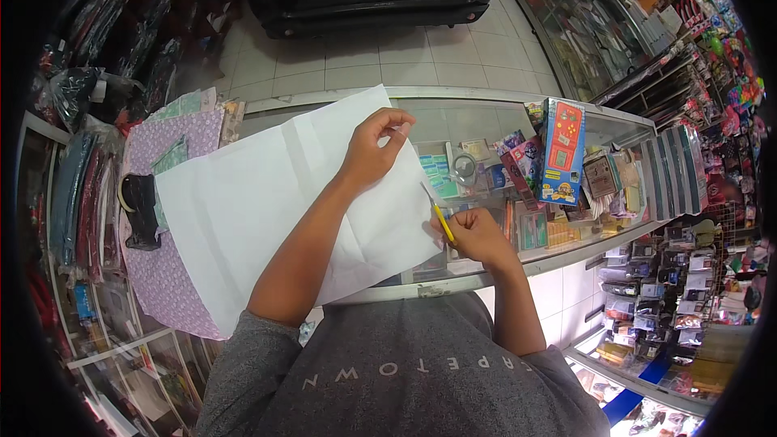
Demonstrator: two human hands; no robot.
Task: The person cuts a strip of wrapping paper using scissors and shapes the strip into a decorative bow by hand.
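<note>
A large sheet of white paper (255, 200) lies slantwise over the glass counter, with greyish bands running across it. My left hand (377, 147) is above its far right part, thumb and fingertips brought together. Whether something small and thin sits between those fingertips cannot be made out. In my right hand (482, 237), at the sheet's right edge, are scissors with yellow handles (443, 223); their blades point away from me. Under the paper's left side spreads a purple floral cloth (176, 279). A black tape dispenser (141, 212) rests on that cloth, by the paper's left edge.
To the right on the counter (419, 291) stand a blue toy game box (563, 152), smaller boxes and a stack of books (674, 173). Plastic-wrapped garments (85, 206) fill the left. Beyond the tiled floor (400, 54) is a dark vehicle's rear bumper (376, 15).
</note>
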